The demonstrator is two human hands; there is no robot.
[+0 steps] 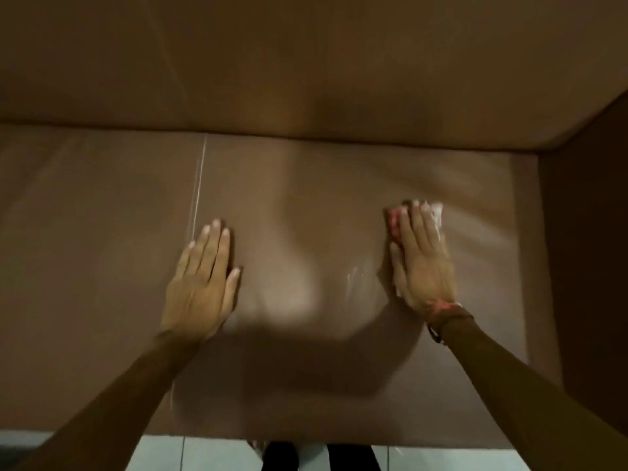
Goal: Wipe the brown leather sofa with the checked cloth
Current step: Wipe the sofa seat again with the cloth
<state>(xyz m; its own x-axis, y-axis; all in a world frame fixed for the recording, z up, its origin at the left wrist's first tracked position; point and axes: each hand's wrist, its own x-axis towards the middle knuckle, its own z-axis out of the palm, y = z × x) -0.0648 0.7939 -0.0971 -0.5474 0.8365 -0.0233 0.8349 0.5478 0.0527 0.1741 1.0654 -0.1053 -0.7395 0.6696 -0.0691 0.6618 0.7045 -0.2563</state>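
The brown leather sofa fills the view, its seat cushion lying below me and its backrest above. My left hand rests flat on the seat with its fingers together and nothing under it. My right hand presses flat on the checked cloth, of which only a white edge and a red bit show past the fingertips. The cloth is blurred and mostly hidden beneath the palm.
The sofa's right armrest rises at the right edge. A seam between cushions runs just left of my left hand. Pale floor tiles and dark feet show below the seat's front edge.
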